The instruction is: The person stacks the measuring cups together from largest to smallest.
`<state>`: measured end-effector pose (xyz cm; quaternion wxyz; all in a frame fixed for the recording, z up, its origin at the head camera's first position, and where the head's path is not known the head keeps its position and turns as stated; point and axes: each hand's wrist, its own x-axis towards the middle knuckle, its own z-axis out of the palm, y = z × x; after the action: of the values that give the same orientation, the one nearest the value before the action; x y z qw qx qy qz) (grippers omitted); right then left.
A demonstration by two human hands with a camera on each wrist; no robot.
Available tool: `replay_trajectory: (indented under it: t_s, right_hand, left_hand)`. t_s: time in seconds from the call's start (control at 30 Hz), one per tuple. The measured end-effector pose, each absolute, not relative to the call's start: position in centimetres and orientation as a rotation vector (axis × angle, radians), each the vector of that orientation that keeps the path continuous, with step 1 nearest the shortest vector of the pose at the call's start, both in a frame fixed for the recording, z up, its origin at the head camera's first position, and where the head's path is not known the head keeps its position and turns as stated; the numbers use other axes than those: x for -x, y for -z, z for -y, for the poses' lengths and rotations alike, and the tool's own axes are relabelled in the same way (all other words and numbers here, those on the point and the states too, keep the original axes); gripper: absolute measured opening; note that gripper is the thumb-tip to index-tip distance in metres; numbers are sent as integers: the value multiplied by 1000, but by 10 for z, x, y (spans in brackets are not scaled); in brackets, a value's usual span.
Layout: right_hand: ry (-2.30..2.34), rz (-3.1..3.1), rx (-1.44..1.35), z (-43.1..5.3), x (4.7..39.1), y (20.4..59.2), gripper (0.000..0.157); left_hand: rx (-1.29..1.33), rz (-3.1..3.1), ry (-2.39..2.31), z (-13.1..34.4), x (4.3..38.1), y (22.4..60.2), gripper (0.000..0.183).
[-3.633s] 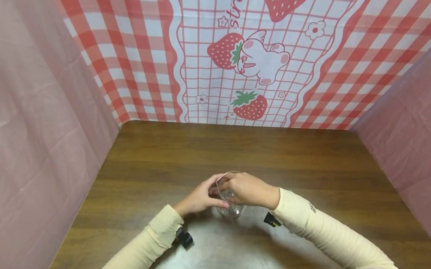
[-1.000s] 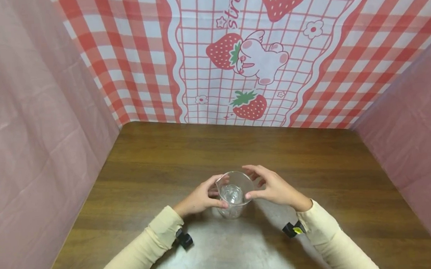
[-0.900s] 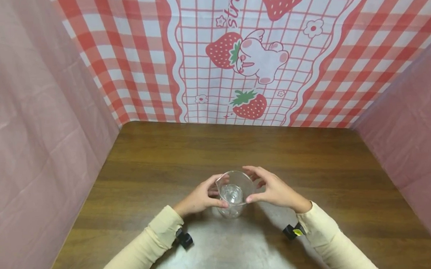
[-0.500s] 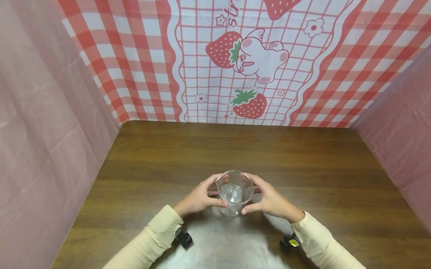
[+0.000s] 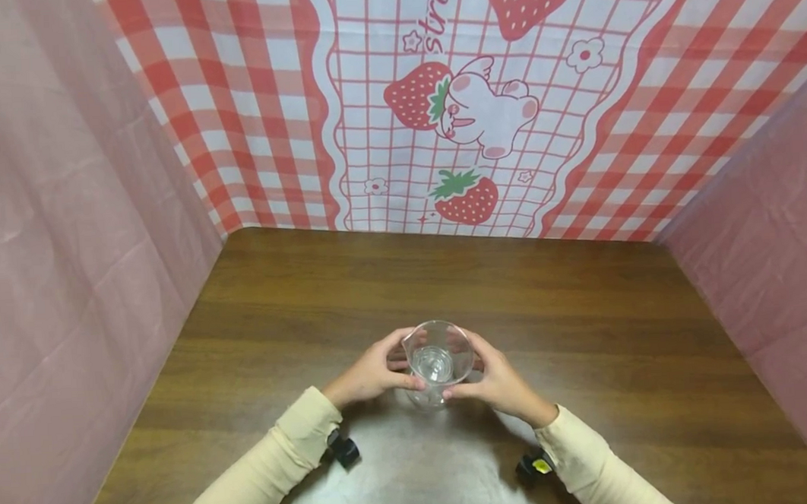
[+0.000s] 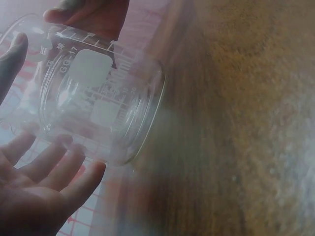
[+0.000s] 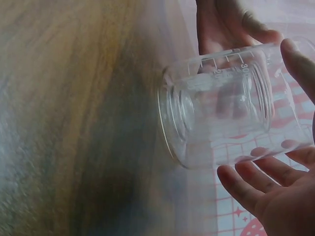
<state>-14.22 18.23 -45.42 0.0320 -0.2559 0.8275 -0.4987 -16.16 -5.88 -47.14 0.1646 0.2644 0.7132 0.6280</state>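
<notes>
A clear glass beaker with a pouring lip stands upright between my hands, near the middle of the table. Concentric glass rings show inside it, and in the left wrist view smaller glassware with its own white markings appears nested in the printed outer wall. My left hand grips the beaker's left side, thumb in front and fingers behind. From the right, my right hand holds it the same way. In the right wrist view, the fingers lie along the glass. Whether the base touches the table cannot be told.
The brown wooden table extends around the hands. A red-and-white strawberry-print cloth hangs along its back edge. Pink curtains stand at the left and right. Each wrist carries a small black camera.
Earlier my right hand reached into the beaker; about a second ago it was out, spread at the right rim. Now it has moved down and grips the right side. The left hand stays put.
</notes>
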Motion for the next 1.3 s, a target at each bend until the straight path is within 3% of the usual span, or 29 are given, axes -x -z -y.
replay_trajectory:
  t_s: [1.3]
  right_hand:
    - [1579, -2549, 801, -182, 142, 453, 87]
  left_hand:
    - [-726, -2075, -1831, 56, 159, 467, 77]
